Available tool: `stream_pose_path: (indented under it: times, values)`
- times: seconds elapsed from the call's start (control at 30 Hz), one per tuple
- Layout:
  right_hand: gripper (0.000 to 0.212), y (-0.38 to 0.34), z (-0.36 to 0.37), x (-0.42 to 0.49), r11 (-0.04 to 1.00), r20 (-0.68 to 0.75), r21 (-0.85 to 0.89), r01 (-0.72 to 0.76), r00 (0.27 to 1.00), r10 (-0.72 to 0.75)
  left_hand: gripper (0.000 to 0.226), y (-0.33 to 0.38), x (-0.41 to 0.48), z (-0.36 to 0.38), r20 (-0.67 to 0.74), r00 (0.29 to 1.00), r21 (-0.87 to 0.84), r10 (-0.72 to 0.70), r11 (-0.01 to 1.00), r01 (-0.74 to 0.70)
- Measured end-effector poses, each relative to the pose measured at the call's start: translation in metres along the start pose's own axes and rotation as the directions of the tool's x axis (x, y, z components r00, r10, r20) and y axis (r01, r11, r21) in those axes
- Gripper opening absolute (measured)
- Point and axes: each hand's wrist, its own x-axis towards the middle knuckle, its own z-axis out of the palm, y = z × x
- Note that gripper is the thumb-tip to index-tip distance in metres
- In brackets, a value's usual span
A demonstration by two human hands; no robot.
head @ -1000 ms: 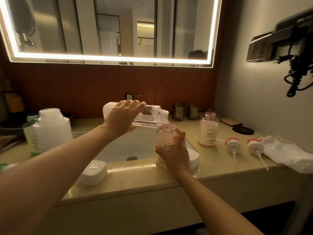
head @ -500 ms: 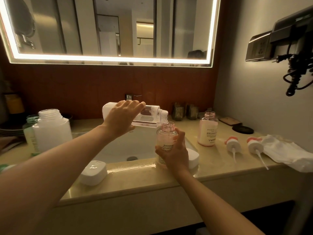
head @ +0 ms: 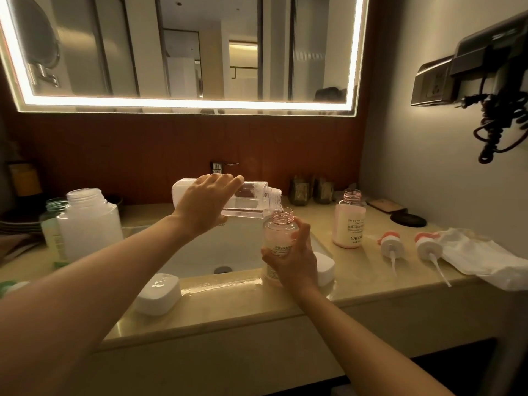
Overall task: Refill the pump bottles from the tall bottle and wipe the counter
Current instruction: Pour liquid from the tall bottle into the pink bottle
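My left hand (head: 204, 202) grips the tall clear bottle (head: 251, 201), tipped almost level, its mouth over the open neck of a small pink pump bottle (head: 278, 238). A thin stream runs from one into the other. My right hand (head: 294, 257) wraps that small bottle, which stands on the counter's front edge beside the sink (head: 217, 250). A second pink bottle (head: 349, 224), open and fuller, stands to the right. Two pump heads (head: 390, 247) (head: 427, 247) lie on the counter next to a white cloth (head: 480, 257).
A large white open bottle (head: 88, 224) and a green one (head: 51, 224) stand at the left. Two white soap-like blocks (head: 158, 294) (head: 324, 267) lie by the sink rim. Glasses (head: 311, 190), a dark coaster (head: 408, 220), a tap (head: 218, 167) at the back; a hairdryer (head: 497, 90) hangs on the right wall.
Nothing has visibly moved; both hands hold the same pose while the pour goes on.
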Motion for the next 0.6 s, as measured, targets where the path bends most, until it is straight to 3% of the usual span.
stream_pose_path:
  times: [0.17,0.3,0.5,0.6]
  values:
    - [0.084,-0.004,-0.003,0.006,1.000,0.021,0.016,0.012,1.000,-0.012,0.082,0.004,-0.003,-0.001,0.079,0.994,-0.077,-0.071,0.994,0.078]
    - [0.084,-0.018,-0.017,0.025,0.995,-0.010,0.079,0.064,0.998,-0.063,0.074,0.007,0.006,-0.004,0.133,0.961,-0.180,-0.241,0.948,0.262]
    - [0.079,-0.028,-0.058,0.064,0.991,-0.106,0.103,0.083,0.992,-0.072,0.078,0.021,0.029,0.002,0.196,0.890,-0.409,-0.412,0.790,0.456]
    - [0.079,-0.014,-0.081,0.070,0.996,-0.146,0.045,0.074,0.987,-0.067,0.077,0.028,0.037,0.012,0.239,0.844,-0.546,-0.479,0.653,0.525]
